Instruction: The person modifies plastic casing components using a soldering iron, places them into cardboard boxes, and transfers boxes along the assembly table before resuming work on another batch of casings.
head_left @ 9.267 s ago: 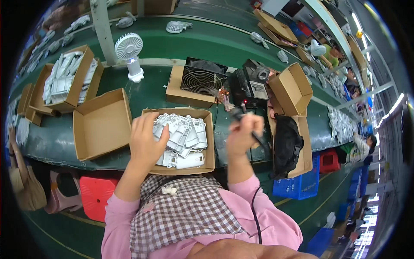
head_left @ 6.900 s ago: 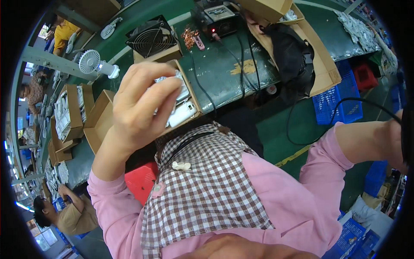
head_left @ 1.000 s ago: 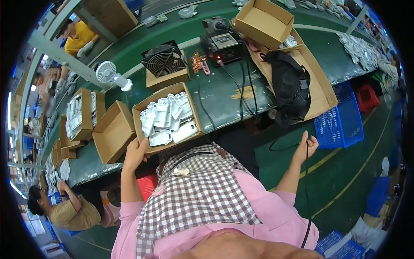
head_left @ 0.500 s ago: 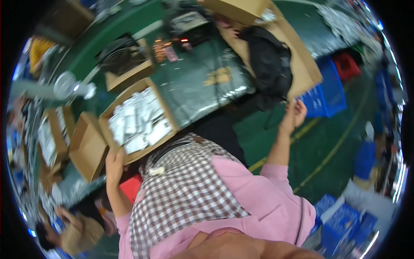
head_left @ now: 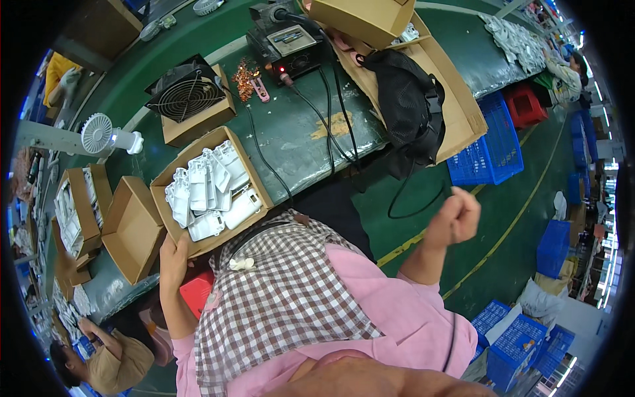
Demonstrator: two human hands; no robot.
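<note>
My left hand (head_left: 173, 262) grips the near left wall of an open cardboard box (head_left: 258, 177), fingers closed on its edge. White plastic casings (head_left: 210, 173) lie loosely piled in that box. Out over the floor, my right hand (head_left: 452, 218) is raised off the table with its fingers curled. What is inside its fingers, if anything, I cannot make out. A thin black cord (head_left: 391, 206) loops below a black bag (head_left: 411, 99) and comes up close to this hand. The bag lies in a flat cardboard tray (head_left: 468, 119) at the table's right end.
A black soldering station (head_left: 301, 58) with cables stands at the back, near a pile of copper-coloured bits (head_left: 246, 78). Left of it are a black fan (head_left: 188, 96) and a small white fan (head_left: 99, 134). An open carton (head_left: 134, 228) adjoins the box; a blue crate (head_left: 506, 155) stands right.
My right hand has drawn back from the tray's corner and the bag, toward my body, and its fingers are curled. My left hand stays on the box edge.
</note>
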